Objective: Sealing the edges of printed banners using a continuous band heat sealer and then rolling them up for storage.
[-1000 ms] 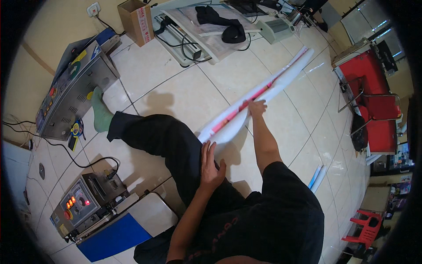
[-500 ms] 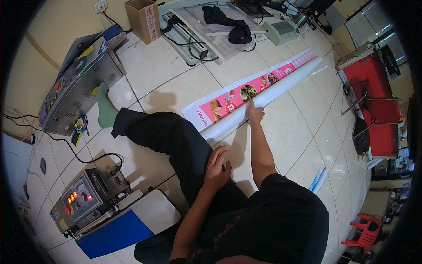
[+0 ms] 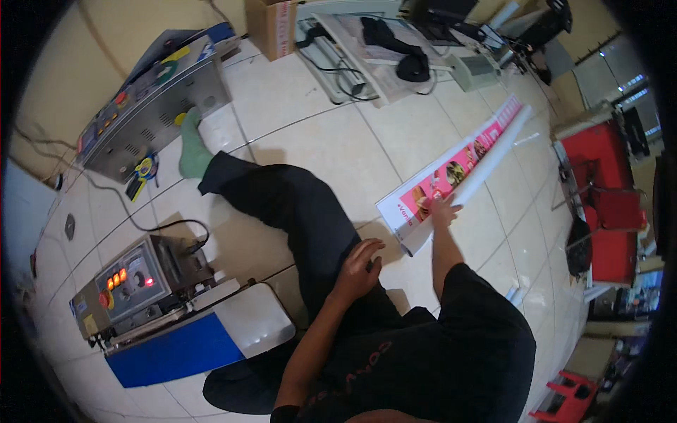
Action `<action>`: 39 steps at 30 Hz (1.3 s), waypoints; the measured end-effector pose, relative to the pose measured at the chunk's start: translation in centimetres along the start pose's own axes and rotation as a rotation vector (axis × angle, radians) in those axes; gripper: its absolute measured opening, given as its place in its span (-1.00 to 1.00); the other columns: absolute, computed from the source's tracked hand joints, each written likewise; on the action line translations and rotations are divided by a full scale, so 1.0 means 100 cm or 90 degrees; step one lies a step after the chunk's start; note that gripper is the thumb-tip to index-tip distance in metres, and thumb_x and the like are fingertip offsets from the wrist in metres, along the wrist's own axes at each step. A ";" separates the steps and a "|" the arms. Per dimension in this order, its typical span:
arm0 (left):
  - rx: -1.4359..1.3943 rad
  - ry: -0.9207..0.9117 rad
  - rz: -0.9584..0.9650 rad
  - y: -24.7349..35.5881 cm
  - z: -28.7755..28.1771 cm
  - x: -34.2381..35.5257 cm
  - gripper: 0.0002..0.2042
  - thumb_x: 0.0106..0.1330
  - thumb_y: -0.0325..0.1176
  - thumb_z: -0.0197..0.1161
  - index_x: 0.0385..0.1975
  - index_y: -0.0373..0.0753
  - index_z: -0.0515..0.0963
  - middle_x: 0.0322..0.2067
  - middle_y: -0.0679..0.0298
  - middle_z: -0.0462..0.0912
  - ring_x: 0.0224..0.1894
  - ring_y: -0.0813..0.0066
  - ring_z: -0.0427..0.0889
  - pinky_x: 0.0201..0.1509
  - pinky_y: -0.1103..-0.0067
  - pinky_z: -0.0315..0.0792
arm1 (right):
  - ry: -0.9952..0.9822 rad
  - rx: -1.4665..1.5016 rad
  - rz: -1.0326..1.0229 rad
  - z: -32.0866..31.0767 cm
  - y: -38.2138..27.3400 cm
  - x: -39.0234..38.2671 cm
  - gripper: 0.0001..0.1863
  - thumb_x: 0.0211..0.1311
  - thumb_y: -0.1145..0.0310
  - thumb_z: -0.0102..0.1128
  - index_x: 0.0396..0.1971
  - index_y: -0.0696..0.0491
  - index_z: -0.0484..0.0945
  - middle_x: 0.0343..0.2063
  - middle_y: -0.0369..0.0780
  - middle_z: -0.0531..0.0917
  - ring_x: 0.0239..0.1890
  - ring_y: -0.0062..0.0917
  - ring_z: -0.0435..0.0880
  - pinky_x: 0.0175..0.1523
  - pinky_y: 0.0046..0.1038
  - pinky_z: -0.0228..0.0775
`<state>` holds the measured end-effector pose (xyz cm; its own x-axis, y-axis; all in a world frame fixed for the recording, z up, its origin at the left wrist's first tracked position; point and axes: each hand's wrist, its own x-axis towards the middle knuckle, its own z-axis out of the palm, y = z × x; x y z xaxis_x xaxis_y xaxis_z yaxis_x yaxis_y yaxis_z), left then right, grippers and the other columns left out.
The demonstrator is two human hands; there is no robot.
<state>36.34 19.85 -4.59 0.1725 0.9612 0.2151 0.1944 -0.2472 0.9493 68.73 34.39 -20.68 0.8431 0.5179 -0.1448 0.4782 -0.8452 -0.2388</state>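
Observation:
A long printed sheet [image 3: 402, 211] with a pink strip and food pictures lies partly rolled on the floor, its white roll [image 3: 497, 151] along the right side. My right hand [image 3: 443, 210] grips the lower part of the roll, fingers bent over it. My left hand [image 3: 363, 264] is beside my dark-trousered knee, left of the sheet's lower end, with its fingers apart and slightly bent, holding nothing. My leg [image 3: 282, 197] stretches out to a green-socked foot [image 3: 194, 148].
A control-panel machine [image 3: 130, 282] sits at lower left, another metal machine [image 3: 159, 120] beyond my foot. A cardboard box [image 3: 268, 28], flat boards with cables [image 3: 381, 77], scissors [image 3: 144, 173], red seating [image 3: 599, 162] and a red plastic chair [image 3: 568, 395] surround the tiled floor [image 3: 324, 148].
The pink printed strip came into fuller view as the roll spread open. The sheet and my right hand have shifted rightward, away from my leg. The camera view has turned slightly.

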 end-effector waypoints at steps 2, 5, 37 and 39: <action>0.009 -0.005 0.010 -0.003 -0.001 -0.001 -0.70 0.15 -0.59 0.20 -0.08 -0.32 0.52 -0.03 0.04 0.57 0.05 0.10 0.56 0.12 0.35 0.44 | 0.006 -0.014 -0.077 0.019 0.029 -0.050 0.06 -0.06 -0.26 0.24 0.42 -0.15 -0.01 0.39 0.11 -0.09 0.20 0.26 0.28 0.14 0.07 0.36; 0.020 -0.021 0.030 -0.003 0.001 0.001 -0.70 0.15 -0.59 0.18 -0.08 -0.31 0.53 -0.06 0.05 0.59 0.03 0.10 0.57 0.11 0.35 0.45 | 0.013 -0.083 -0.221 0.055 0.020 -0.119 0.12 -0.13 -0.07 0.30 0.44 -0.07 -0.09 0.40 0.10 -0.07 0.33 0.30 -0.03 0.26 0.24 0.04; 0.082 -0.052 0.029 0.000 0.010 0.006 -0.77 0.11 -0.57 0.20 -0.20 -0.29 0.55 -0.22 0.06 0.63 -0.11 0.07 0.60 0.01 0.33 0.47 | 0.036 0.041 -0.035 0.057 -0.041 0.003 -0.13 0.27 -0.15 -0.12 0.45 -0.16 -0.25 0.37 0.28 -0.34 0.39 0.32 -0.27 0.32 0.35 -0.31; 0.065 -0.048 0.078 -0.004 0.011 0.006 -0.77 0.13 -0.61 0.19 -0.19 -0.31 0.55 -0.22 0.04 0.63 -0.11 0.07 0.62 -0.02 0.34 0.51 | -0.020 -0.005 -0.033 0.035 -0.018 0.057 -0.17 0.27 -0.10 -0.08 0.44 -0.16 -0.16 0.38 0.24 -0.26 0.37 0.29 -0.12 0.30 0.27 -0.05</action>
<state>37.42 20.37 -5.13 0.2721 0.9121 0.3067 0.2638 -0.3772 0.8878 71.78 39.33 -24.44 0.8089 0.5652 -0.1621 0.5235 -0.8178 -0.2393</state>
